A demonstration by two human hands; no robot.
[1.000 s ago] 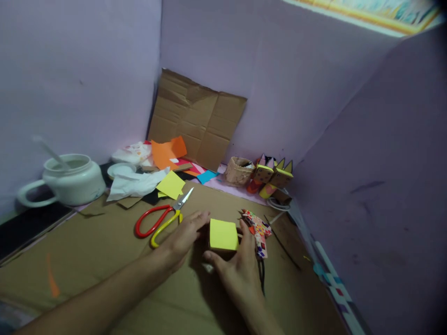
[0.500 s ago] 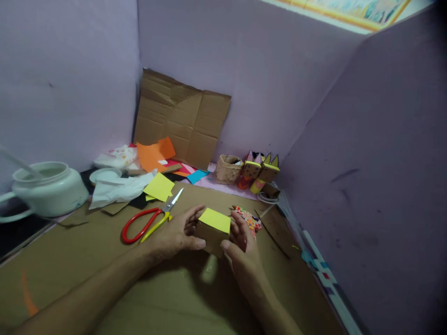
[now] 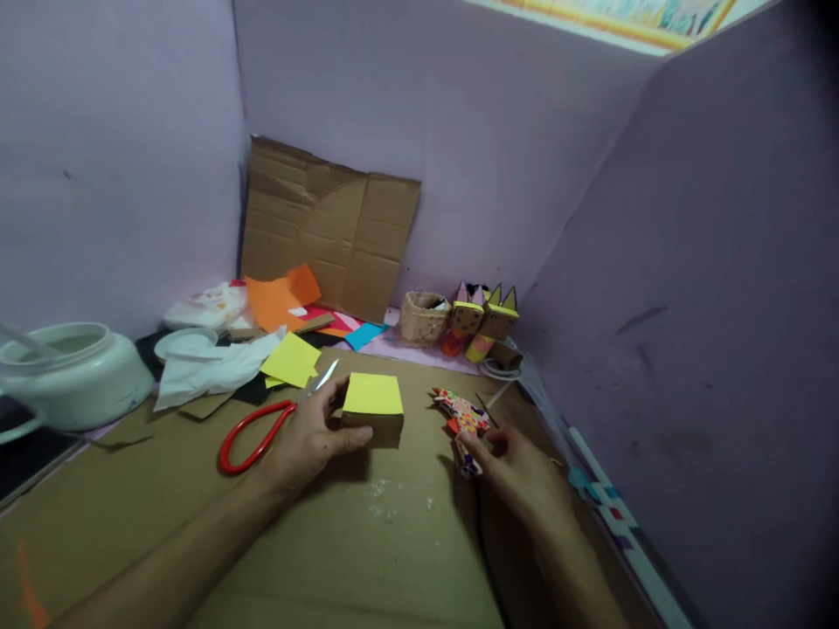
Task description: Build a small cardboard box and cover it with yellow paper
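My left hand (image 3: pixel 318 435) grips the left side of a small cardboard box (image 3: pixel 373 428) with a yellow paper top, its thumb on the front face and its fingers mostly behind. To the right, my right hand (image 3: pixel 515 463) pinches the edge of a flower-patterned cutout (image 3: pixel 464 411) between thumb and fingers. Small orange points stick out from that cutout, and its lower end is partly dark. Beside my left hand lie scissors with a red handle (image 3: pixel 253 437); the hand covers their middle and most of the yellow handle.
Yellow paper (image 3: pixel 292 360), white tissue (image 3: pixel 216 371) and orange paper (image 3: pixel 275 301) lie at the back left, near a white pot (image 3: pixel 79 376). A cardboard sheet (image 3: pixel 328 227) leans on the wall. A small basket (image 3: pixel 423 319) stands beside two crowned cardboard figures (image 3: pixel 483 323).
My right hand has let go of the box and moved right onto the flower-patterned cutout. My left hand keeps the box, now further left in view. The view has shifted slightly.
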